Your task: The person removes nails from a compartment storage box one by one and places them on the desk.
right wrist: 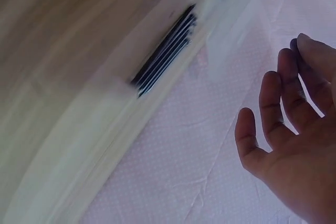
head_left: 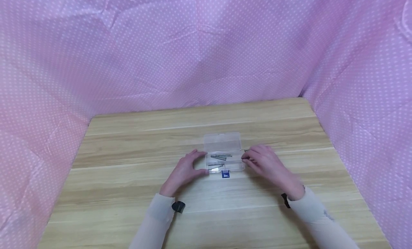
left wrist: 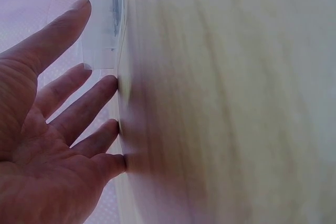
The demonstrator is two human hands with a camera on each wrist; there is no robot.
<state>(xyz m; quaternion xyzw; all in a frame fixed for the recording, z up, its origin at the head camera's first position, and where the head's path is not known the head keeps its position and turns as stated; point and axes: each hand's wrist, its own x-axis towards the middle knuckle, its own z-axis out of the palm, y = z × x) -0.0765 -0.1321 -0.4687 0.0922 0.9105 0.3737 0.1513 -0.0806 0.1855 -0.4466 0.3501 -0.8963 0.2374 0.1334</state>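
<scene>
Pink dotted cloth [head_left: 42,63] hangs at far L, behind & at far R of a wood-look table [head_left: 128,152]. Person's L sleeve [head_left: 156,213] comes in from 7 o'clock, black strap [head_left: 178,206] at the wrist. L hand [head_left: 184,170] sits at the box's 9 o'clock: thumb & index spread wide, touching either corner of that end; other fingertips on the tabletop, per L wrist view.

Next, the clear box [head_left: 237,165], mid-table btwn both hands, lid [head_left: 222,142] flopped open at 12, blue tab [head_left: 225,174] at 6. Inside: far fasteners [head_left: 221,157], long & metal, toward 12; near fasteners [head_left: 215,165] toward 7. Just outside the box, about 2 o'clock, loose fasteners [right wrist: 164,51] lie side by side on the table.

R hand [head_left: 265,165] is at 3 o'clock by the box end, thumb & index tips v. close; can't tell if anything's btwn them. R sleeve [head_left: 322,216] enters from 5.
</scene>
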